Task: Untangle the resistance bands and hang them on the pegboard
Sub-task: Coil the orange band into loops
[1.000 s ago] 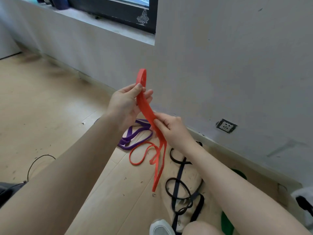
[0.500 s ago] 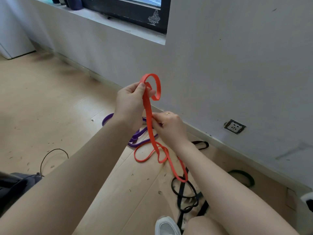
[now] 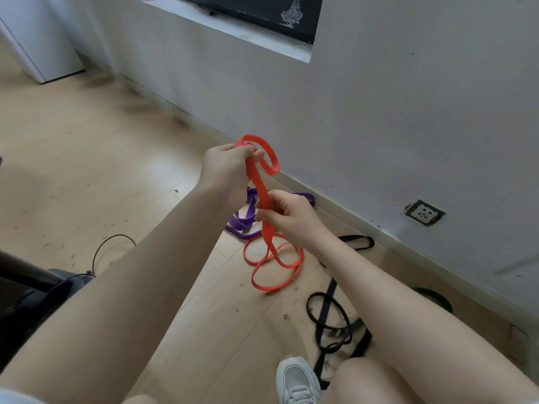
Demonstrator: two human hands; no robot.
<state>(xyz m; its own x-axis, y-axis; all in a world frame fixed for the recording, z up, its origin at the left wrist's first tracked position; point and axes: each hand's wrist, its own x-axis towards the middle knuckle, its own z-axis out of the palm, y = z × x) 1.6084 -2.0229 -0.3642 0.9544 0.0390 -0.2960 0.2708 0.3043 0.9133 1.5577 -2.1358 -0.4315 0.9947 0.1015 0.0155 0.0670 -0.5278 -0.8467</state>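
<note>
You grip the orange band (image 3: 258, 182) in your left hand (image 3: 226, 170) and right hand (image 3: 287, 212).
Purple band (image 3: 248, 221) and black bands (image 3: 329, 319) lie tangled on the floor (image 3: 87, 158) beneath.

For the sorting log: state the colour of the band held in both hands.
Orange-red band, seen in the head view.

the orange band (image 3: 259, 185) at mid-frame looks like smooth matt rubber, flat as a strap, and the purple band (image 3: 248, 220) and black bands (image 3: 329, 316) on the floor look the same in finish. the floor (image 3: 87, 158) is pale wood-look plank with a soft sheen, flecked with small dark bits, while the wall (image 3: 408, 112) is matt grey-white and scuffed. at the bottom edge the shoe (image 3: 297, 380) shows light woven mesh, and the socket (image 3: 424, 212) on the right looks like plastic.
</note>
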